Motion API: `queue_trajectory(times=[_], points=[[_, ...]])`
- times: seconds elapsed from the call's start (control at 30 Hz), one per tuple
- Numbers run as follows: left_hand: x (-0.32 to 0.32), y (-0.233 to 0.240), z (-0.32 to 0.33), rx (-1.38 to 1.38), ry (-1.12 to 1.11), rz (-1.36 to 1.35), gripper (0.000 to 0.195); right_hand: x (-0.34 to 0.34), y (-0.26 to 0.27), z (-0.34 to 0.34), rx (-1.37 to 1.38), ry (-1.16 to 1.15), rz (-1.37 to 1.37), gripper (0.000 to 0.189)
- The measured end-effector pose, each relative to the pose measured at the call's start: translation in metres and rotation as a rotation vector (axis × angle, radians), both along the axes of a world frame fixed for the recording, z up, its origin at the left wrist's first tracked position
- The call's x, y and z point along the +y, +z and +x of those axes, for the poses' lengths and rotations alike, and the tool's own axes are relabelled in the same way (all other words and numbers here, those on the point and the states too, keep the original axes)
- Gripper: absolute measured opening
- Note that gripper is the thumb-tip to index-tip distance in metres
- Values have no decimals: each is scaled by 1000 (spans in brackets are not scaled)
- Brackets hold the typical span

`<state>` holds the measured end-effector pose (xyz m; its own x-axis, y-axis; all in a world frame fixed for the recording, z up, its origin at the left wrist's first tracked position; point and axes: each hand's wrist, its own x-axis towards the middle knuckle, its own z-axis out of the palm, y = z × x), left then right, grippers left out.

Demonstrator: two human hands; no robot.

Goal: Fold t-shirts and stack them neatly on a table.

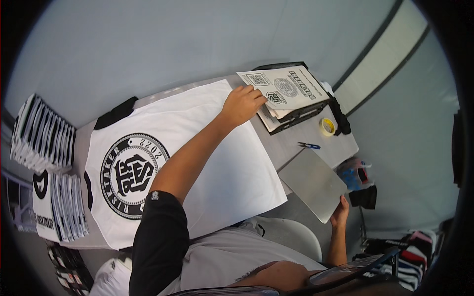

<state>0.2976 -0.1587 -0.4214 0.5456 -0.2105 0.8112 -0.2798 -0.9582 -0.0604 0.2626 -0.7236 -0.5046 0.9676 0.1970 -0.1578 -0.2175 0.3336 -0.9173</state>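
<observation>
A white T-shirt (222, 159) with black sleeves and a round black print lies spread on the grey table (266, 129). My left hand (244, 103) reaches over it to a printed paper sheet (296, 83) on top of a black document tray (289, 124), its fingertips at the sheet's near edge. My right hand (340, 212) grips a corner of a flat grey rectangular board (314, 185), held tilted at the table's front right edge. Whether the left fingers pinch the sheet is hard to see.
Blue thread snips (309, 145) and a yellow tape roll (327, 127) lie right of the tray, near black cloth (340, 114). Folded shirts stand in stacks (42, 137) at the left. A white chair (292, 235) is below the table; more folded clothes (411, 255) are at the lower right.
</observation>
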Motion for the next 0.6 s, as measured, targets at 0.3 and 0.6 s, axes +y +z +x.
queue_trajectory(times=[0.3, 0.6], points=[[88, -42, -240, 289, 127, -453, 16, -115, -39, 61, -37, 81, 44, 49], [122, -105, -524, 195, 583, -1254, 24, 79, 32, 115, -103, 645, 366, 28]])
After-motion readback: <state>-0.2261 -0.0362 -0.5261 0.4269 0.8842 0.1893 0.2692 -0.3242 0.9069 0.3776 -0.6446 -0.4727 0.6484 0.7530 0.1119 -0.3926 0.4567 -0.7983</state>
